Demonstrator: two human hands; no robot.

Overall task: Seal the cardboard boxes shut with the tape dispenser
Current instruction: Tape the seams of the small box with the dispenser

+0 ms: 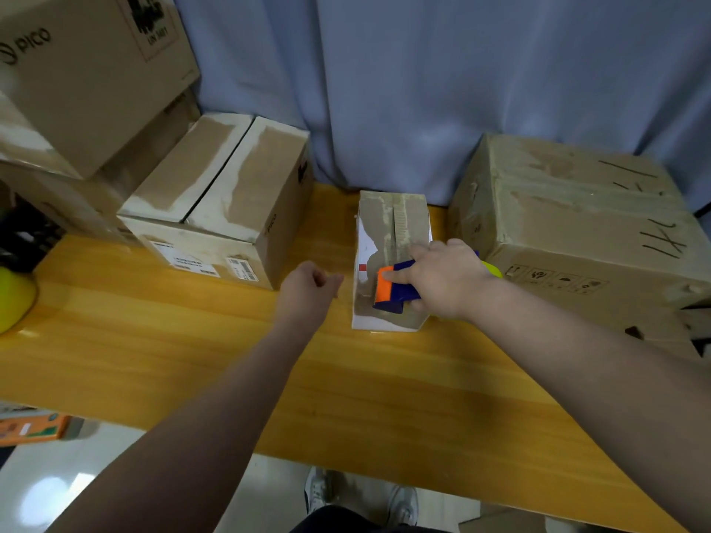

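A small narrow cardboard box (390,225) stands in the middle of the wooden table, its top flaps closed and streaked with old tape. My right hand (442,280) grips a blue and orange tape dispenser (390,288) and presses it on the near end of that box's top. My left hand (307,290) hovers just left of the box with its fingers curled in, holding nothing and not touching the box.
A medium box (215,198) with a slit top sits at the left, with large PICO boxes (88,71) stacked behind it. A big worn box (588,232) fills the right side. A yellow-green object (13,298) lies at the far left. The blue curtain (423,71) hangs behind the table (192,359).
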